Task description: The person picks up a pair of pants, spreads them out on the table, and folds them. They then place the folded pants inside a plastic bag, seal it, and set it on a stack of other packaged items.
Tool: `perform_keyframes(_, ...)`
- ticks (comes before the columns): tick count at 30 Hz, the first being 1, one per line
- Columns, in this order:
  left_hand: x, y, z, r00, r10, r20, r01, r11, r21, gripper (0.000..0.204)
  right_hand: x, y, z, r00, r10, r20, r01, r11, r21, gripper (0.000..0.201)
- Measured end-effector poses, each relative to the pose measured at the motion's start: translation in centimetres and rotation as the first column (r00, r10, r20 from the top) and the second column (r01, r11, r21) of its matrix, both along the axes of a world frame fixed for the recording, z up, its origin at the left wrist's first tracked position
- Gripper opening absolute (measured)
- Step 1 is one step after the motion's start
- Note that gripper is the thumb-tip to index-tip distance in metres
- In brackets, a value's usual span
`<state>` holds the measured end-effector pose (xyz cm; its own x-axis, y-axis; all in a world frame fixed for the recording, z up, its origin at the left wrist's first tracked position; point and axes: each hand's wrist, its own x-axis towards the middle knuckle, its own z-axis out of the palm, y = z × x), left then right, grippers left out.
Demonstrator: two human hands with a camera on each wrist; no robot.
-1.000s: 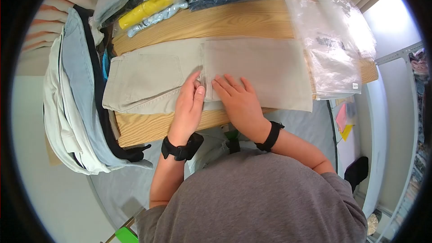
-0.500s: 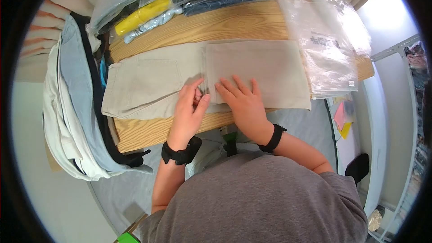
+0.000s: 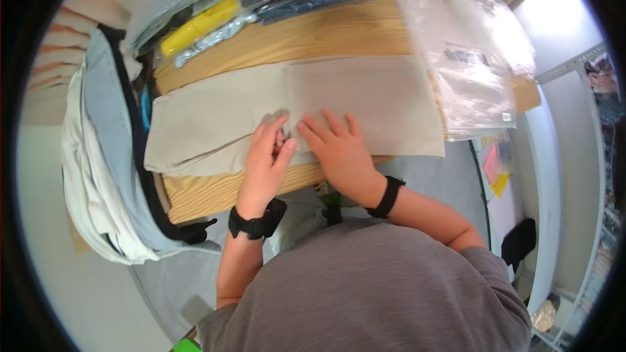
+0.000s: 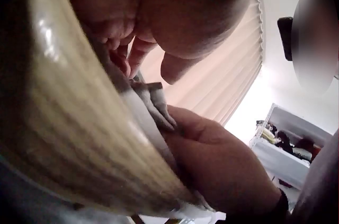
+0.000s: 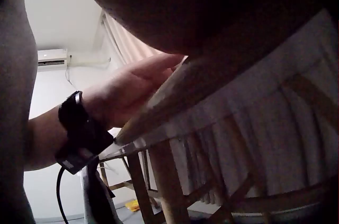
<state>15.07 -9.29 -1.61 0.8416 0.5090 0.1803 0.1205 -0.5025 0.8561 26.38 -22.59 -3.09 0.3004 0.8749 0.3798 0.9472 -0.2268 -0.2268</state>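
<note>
Altogether one beige garment (image 3: 375, 98), one right hand (image 3: 340, 152), fingers (image 3: 332, 122) outspread, one left hand (image 3: 264, 158), fingers loosely curled.

Wood-grain table (image 3: 332, 29), grey floor (image 3: 450, 182); pale wall (image 5: 53, 89), air conditioner (image 5: 52, 58), pleated curtain (image 4: 238, 70); metal shelving (image 3: 574, 64) at right.

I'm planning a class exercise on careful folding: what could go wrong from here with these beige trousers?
The near right corner of the beige trousers seems to overhang the front edge of the table, so it might droop. The right grip lies on the folded part; sliding, it could rumple the layers. The plastic bags lie close beside and might snag.
</note>
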Motion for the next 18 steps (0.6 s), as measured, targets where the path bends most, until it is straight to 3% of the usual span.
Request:
perform_keyframes(1, -0.3, 0.2, -0.2, 1.000, -0.012, 0.002, 0.012, 0.999, -0.041, 0.035, 0.1, 0.0, 0.0, 1.000, 0.000, 0.019, 0.000, 0.999, -0.036, 0.050)
perform_keyframes(2, -0.8, 0.6, -0.9, 0.995, -0.003, 0.102, 0.034, 0.952, -0.304, 0.036, 0.2, 0.0, 0.0, 0.999, 0.003, 0.038, -0.001, 0.997, -0.072, 0.052)
perform_keyframes(3, -2.0, 0.8, -0.3, 0.995, 0.021, 0.095, 0.007, 0.957, -0.289, 0.036, 0.1, -0.1, 0.3, 0.999, 0.029, 0.031, -0.027, 0.998, -0.056, 0.052)
perform_keyframes(4, -3.5, 1.1, 0.5, 0.952, 0.247, 0.180, -0.163, 0.908, -0.387, 0.038, 0.1, -0.2, 0.9, 0.999, 0.048, -0.007, -0.048, 0.998, -0.039, 0.055)
perform_keyframes(5, -4.9, 1.5, 1.2, 0.857, 0.455, 0.242, -0.296, 0.819, -0.491, 0.040, 0.1, -0.3, 1.3, 0.997, 0.059, -0.046, -0.060, 0.998, -0.020, 0.058)
perform_keyframes(7, -8.4, 3.6, 0.2, 0.536, 0.773, 0.339, -0.659, 0.635, -0.404, 0.043, 0.0, -0.3, 1.5, 0.997, 0.066, -0.042, -0.068, 0.997, -0.032, 0.061)
perform_keyframes(9, -10.1, 4.8, 0.2, 0.315, 0.901, 0.298, -0.754, 0.428, -0.498, 0.045, 0.0, -0.4, 1.6, 0.998, 0.060, -0.025, -0.062, 0.996, -0.058, 0.062)
perform_keyframes(10, -11.7, 5.9, -0.2, 0.367, 0.914, 0.174, -0.676, 0.391, -0.625, 0.038, 0.0, -0.3, 1.6, 0.998, 0.060, -0.025, -0.061, 0.997, -0.052, 0.062)
perform_keyframes(11, -12.5, 6.8, -0.7, 0.369, 0.912, 0.179, -0.676, 0.396, -0.622, 0.038, 0.0, -0.3, 1.6, 0.999, 0.052, -0.009, -0.052, 0.997, -0.054, 0.063)
perform_keyframes(13, -12.6, 7.4, 0.2, 0.661, 0.724, 0.199, -0.254, 0.465, -0.848, 0.040, -0.1, -0.3, 1.4, 0.999, 0.037, 0.005, -0.037, 0.998, -0.051, 0.065)
perform_keyframes(14, -12.3, 8.1, 0.0, 0.677, 0.722, 0.144, -0.317, 0.463, -0.828, 0.043, -0.1, -0.3, 1.3, 0.999, 0.033, 0.009, -0.033, 0.999, -0.043, 0.064)
perform_keyframes(18, -9.4, 9.9, 1.7, 0.745, 0.652, 0.145, -0.272, 0.494, -0.826, 0.041, -0.2, -0.4, 1.1, 1.000, 0.010, 0.021, -0.010, 1.000, -0.018, 0.061)
